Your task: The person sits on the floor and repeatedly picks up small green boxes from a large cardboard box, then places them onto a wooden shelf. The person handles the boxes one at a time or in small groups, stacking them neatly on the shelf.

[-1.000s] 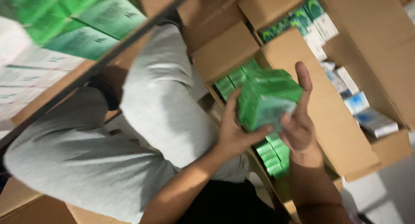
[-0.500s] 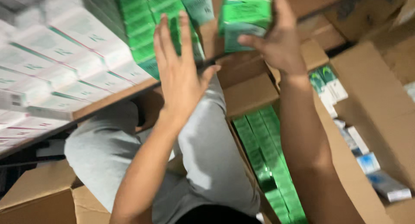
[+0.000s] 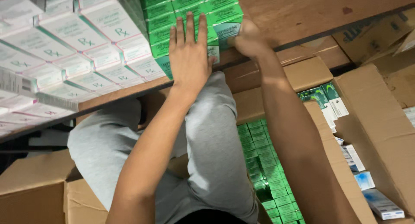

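Observation:
A stack of small green boxes (image 3: 186, 10) stands on a wooden shelf (image 3: 302, 12) above my lap. My left hand (image 3: 188, 55) lies flat against the front of this stack, fingers stretched out and slightly apart, holding nothing. My right hand (image 3: 248, 40) is at the stack's right end, its fingers curled around the outermost green boxes; it is blurred. Rows of white boxes (image 3: 86, 42) with green edges fill the shelf to the left of the green ones.
Between my legs in grey trousers (image 3: 216, 142) and my right arm, an open carton (image 3: 320, 73) holds several rows of green boxes (image 3: 263, 163). Another carton (image 3: 380, 120) at the right holds mixed white and blue boxes. Closed cardboard cartons (image 3: 34, 189) stand at the lower left.
My right hand lifted a bundle of green boxes from lap height to the shelf and set it at the stack's right end. My left hand moved from open in the air onto the stack's front.

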